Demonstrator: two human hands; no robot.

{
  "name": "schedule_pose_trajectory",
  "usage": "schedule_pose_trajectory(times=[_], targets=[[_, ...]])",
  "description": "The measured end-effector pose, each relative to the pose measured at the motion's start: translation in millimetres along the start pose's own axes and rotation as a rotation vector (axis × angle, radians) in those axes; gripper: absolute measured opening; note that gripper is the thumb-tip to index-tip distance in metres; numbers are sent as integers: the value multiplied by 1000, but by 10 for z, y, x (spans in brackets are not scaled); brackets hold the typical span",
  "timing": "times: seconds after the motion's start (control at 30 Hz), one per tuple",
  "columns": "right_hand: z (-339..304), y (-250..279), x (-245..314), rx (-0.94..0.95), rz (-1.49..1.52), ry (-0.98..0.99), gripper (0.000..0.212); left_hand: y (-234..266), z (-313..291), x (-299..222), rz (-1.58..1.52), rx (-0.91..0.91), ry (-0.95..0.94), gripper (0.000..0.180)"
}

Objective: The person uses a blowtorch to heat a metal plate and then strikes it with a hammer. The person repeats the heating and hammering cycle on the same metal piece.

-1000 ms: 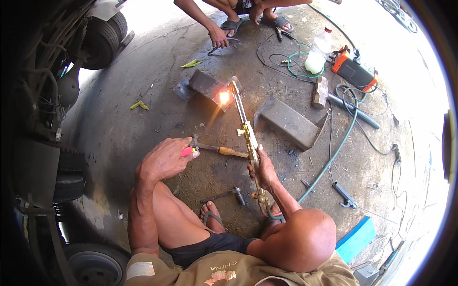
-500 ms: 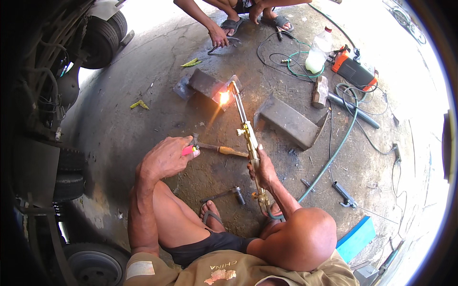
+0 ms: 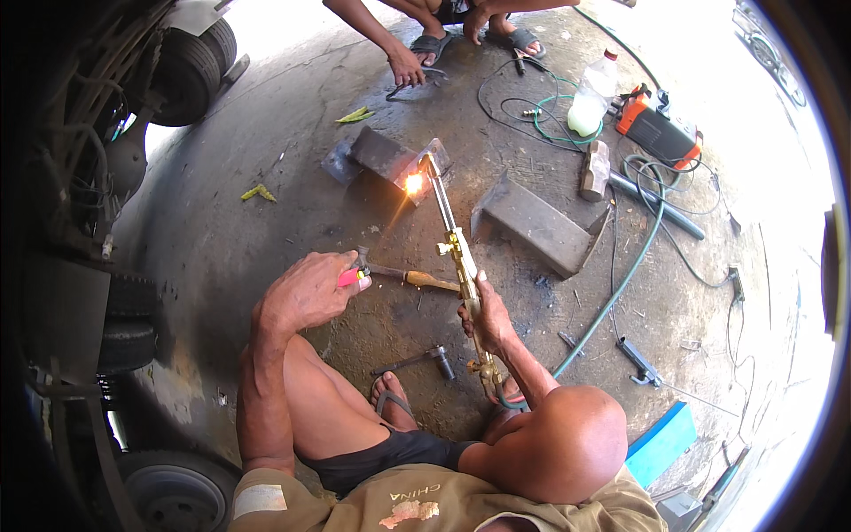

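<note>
A brass cutting torch (image 3: 462, 254) is gripped round its handle by my right hand (image 3: 489, 312), its silver tubes pointing away from me. At its bent tip a bright flame (image 3: 413, 183) glows against the end of a rusty steel box section (image 3: 383, 153), which has flat plates at its ends. My left hand (image 3: 304, 291), over my left knee, is closed on a pink lighter (image 3: 348, 278). Just beyond that hand lies a hammer with a wooden handle (image 3: 432, 281), its head partly hidden. A second steel channel piece (image 3: 538, 223) rests to the right of the torch.
A co-worker's hand (image 3: 407, 68) holds a dark tool at the far side. To the right are a sledgehammer (image 3: 596, 170), a plastic bottle (image 3: 592, 93), an orange-black machine (image 3: 660, 133) and a green hose (image 3: 631, 284). A socket wrench (image 3: 441, 362) lies near my foot; vehicle wheels (image 3: 182, 80) stand left.
The torch tip has shifted slightly left and toward me, and the flame's glow is smaller. My left hand stays nearly still with the lighter.
</note>
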State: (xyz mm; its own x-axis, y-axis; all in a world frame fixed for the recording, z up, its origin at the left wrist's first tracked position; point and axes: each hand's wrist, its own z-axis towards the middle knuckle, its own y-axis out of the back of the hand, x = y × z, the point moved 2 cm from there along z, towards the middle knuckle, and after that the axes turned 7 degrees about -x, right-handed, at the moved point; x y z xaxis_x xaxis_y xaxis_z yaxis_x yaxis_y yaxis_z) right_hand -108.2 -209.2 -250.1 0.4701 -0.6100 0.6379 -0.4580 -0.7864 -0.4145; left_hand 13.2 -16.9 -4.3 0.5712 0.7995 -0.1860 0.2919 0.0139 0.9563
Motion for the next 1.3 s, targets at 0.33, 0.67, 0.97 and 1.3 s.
schedule_pose_trajectory(times=[0.33,0.67,0.97,1.3], targets=[[-13,0,-30,6,-16,-26,65,6,-15,11,11,-7,5,52],[-18,2,-37,13,-24,0,65,59,-19,-43,-3,14,37,49],[-18,3,-55,16,-35,13,65,24,-16,-21,0,-13,-15,49],[-23,3,-65,27,-39,-10,66,-37,-7,27,23,-35,-48,50]])
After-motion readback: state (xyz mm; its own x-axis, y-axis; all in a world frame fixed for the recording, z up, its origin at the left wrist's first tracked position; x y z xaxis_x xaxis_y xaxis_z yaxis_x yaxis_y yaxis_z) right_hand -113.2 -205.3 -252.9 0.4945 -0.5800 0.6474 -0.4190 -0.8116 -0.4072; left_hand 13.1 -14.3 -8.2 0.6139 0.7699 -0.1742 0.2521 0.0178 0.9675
